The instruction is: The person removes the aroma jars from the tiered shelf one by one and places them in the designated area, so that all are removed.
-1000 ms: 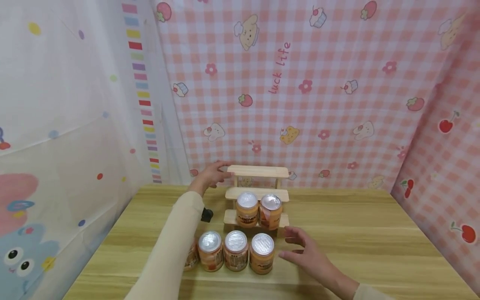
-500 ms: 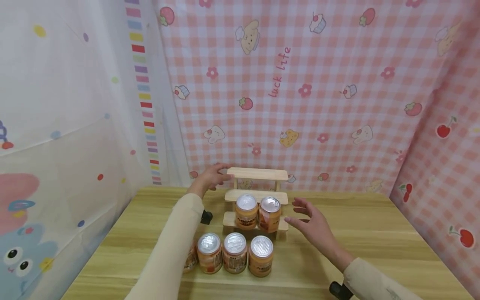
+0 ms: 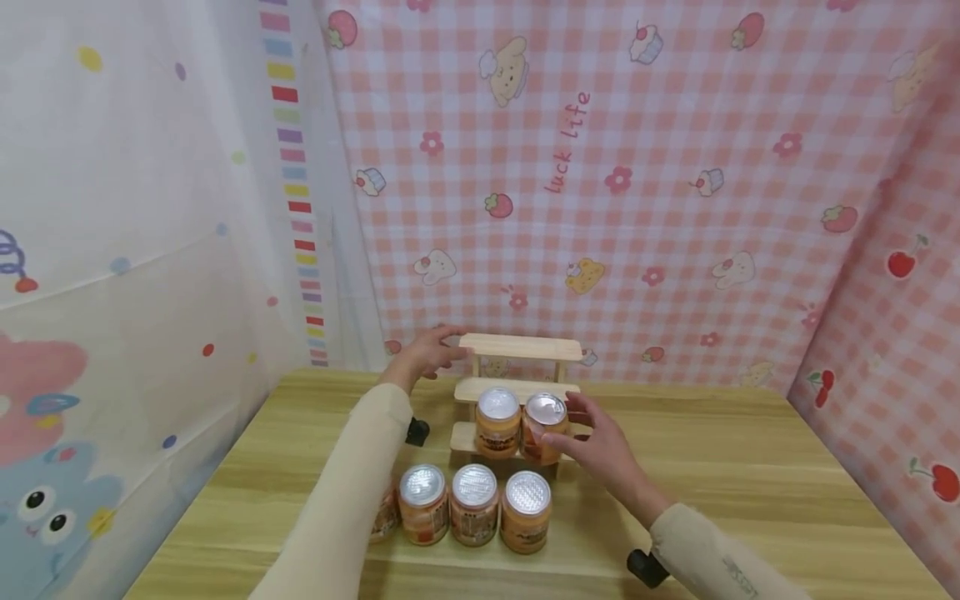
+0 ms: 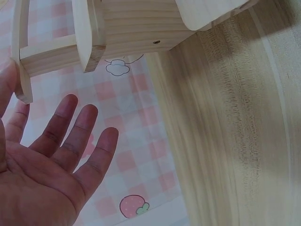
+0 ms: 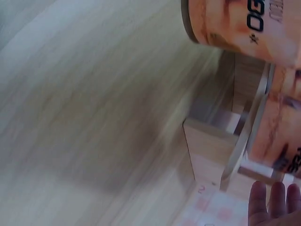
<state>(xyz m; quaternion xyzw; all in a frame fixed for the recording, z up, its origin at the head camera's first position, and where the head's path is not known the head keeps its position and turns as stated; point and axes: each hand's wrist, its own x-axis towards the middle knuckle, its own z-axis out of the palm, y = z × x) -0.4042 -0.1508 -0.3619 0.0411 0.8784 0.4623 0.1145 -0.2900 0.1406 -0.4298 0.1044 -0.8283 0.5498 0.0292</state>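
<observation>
A small tiered wooden rack (image 3: 519, 346) stands at the back of the table. My left hand (image 3: 427, 353) pinches the left end of its top board between thumb and index finger. In the left wrist view the other fingers of that hand (image 4: 51, 165) spread away from the wood. Two orange cans with silver lids, the left can (image 3: 498, 427) and the right can (image 3: 545, 408), sit side by side on the lowest board. My right hand (image 3: 600, 446) reaches around the right can, thumb overlapping its front. In the right wrist view, the fingertips (image 5: 277, 195) are close by this can (image 5: 277, 132).
In front of the rack stands a row of similar cans: a right-hand can (image 3: 527, 517), a middle can (image 3: 474, 510), another can (image 3: 423, 508), and one can (image 3: 386, 518) partly behind the left sleeve. A checked pink cloth (image 3: 660, 208) hangs behind the table.
My right hand has moved up from beside the front row, then left to the right can on the rack. The left hand keeps its place on the top board.
</observation>
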